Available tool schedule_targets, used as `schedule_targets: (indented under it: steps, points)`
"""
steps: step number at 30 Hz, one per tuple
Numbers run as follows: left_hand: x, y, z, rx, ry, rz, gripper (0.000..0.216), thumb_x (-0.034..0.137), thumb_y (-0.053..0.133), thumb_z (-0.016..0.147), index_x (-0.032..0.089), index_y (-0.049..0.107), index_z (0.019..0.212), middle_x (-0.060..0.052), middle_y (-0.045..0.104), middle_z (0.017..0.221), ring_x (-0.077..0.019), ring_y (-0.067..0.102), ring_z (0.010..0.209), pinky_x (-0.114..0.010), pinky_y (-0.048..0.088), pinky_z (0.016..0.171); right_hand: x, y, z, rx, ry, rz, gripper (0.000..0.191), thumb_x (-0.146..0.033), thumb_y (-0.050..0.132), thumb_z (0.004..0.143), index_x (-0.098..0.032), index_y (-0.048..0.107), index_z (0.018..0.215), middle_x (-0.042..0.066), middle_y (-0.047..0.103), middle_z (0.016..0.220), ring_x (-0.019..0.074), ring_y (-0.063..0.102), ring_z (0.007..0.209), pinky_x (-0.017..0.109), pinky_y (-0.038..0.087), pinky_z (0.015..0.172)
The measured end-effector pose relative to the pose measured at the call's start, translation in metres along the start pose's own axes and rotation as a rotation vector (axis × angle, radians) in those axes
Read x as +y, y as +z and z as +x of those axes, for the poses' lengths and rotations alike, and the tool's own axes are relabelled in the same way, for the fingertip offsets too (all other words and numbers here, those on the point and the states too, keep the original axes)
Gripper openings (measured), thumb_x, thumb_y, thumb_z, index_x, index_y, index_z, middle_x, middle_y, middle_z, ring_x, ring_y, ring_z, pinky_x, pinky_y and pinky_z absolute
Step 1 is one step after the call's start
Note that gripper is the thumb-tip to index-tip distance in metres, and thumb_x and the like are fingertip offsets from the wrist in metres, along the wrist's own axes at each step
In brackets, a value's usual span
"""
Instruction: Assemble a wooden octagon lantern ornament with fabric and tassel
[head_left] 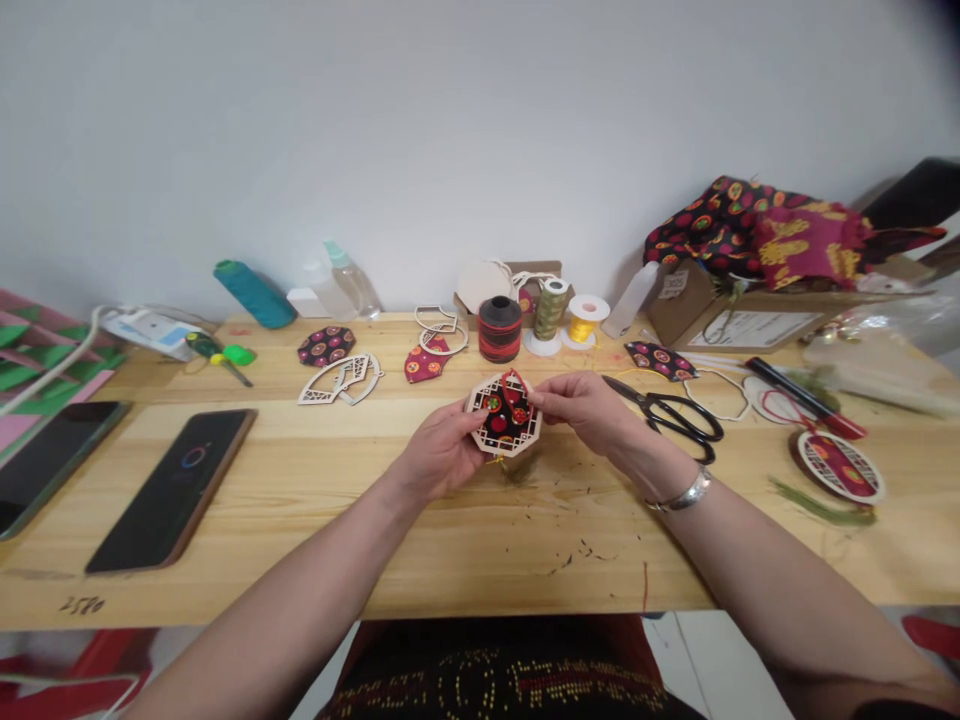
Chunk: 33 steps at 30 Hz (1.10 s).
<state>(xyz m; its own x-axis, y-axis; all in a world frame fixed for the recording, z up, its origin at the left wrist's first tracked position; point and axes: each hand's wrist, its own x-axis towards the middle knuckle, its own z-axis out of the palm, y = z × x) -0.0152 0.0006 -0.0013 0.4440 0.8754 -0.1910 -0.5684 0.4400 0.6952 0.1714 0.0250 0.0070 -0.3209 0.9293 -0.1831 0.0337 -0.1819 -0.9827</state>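
An octagonal ornament (504,420) is held up over the middle of the table, with a pale openwork wooden frame around dark flowered fabric. My left hand (448,447) grips its left side, thumb on the front. At the upper right, my right hand (581,405) pinches a red cord (511,388) near the frame's edge. A yellow knot and an olive tassel (517,470) hang below the ornament. Black-handled scissors (679,415) lie to the right of my right hand. Behind the ornament stand spools of red-and-black cord (499,330), olive thread (551,310) and yellow thread (584,322).
Two phones (176,490) lie at the left, near a screwdriver (225,360). Wooden frames (341,380) and fabric pieces (326,346) lie behind my left hand. A cardboard box (690,310) with fabric stands back right, and an oval ornament (838,466) lies at the right.
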Motion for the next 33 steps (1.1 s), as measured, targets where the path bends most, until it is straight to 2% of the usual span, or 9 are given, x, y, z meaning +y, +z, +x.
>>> schedule_targets:
  steps: [4, 14, 20, 26, 33]
  points:
    - [0.0006, -0.0007, 0.001, 0.004, -0.004, 0.003, 0.027, 0.009, 0.054, 0.08, 0.008, 0.064, 0.106, -0.012, 0.072, 0.095, -0.0241, 0.065, 0.098, -0.039, 0.047, 0.094, -0.0019, 0.001, -0.0005, 0.015, -0.019, -0.039, 0.022, -0.037, 0.067, 0.07, -0.015, 0.071, 0.071, 0.0, 0.062, 0.059, 0.0083, 0.042, 0.053, 0.027, 0.032, 0.055]
    - [-0.0005, -0.0008, 0.0029, 0.014, 0.016, 0.025, 0.029, 0.01, 0.055, 0.081, 0.008, 0.065, 0.107, -0.014, 0.071, 0.102, -0.0242, 0.065, 0.098, -0.037, 0.05, 0.089, -0.0065, 0.005, -0.002, 0.055, -0.054, -0.105, 0.022, -0.035, 0.064, 0.07, -0.014, 0.067, 0.062, -0.004, 0.053, 0.051, 0.0072, 0.038, 0.05, 0.025, 0.03, 0.053]
    - [0.001, -0.0035, 0.0019, 0.104, 0.072, 0.256, 0.031, 0.022, 0.064, 0.078, 0.012, 0.066, 0.107, -0.011, 0.071, 0.104, -0.0221, 0.067, 0.09, -0.033, 0.054, 0.077, -0.0081, 0.0018, -0.002, 0.102, -0.045, -0.173, 0.023, -0.034, 0.063, 0.072, -0.015, 0.066, 0.061, -0.003, 0.053, 0.051, 0.0078, 0.041, 0.051, 0.024, 0.031, 0.052]
    - [0.0055, -0.0063, 0.0014, 0.181, 0.086, 0.563, 0.037, 0.032, 0.069, 0.074, 0.015, 0.067, 0.106, -0.006, 0.073, 0.098, -0.0199, 0.067, 0.086, -0.032, 0.056, 0.075, -0.0058, -0.0021, 0.0007, 0.146, -0.068, -0.267, 0.022, -0.033, 0.061, 0.074, -0.014, 0.072, 0.072, 0.003, 0.067, 0.067, 0.0111, 0.051, 0.059, 0.026, 0.04, 0.059]
    - [0.0048, -0.0041, 0.0011, 0.233, 0.084, 0.612, 0.032, 0.034, 0.071, 0.07, 0.012, 0.069, 0.093, -0.006, 0.074, 0.082, -0.018, 0.067, 0.072, -0.03, 0.057, 0.064, -0.0007, -0.003, 0.0031, 0.137, -0.082, -0.276, 0.021, -0.033, 0.062, 0.074, -0.016, 0.073, 0.075, 0.006, 0.073, 0.076, 0.0155, 0.059, 0.066, 0.032, 0.047, 0.069]
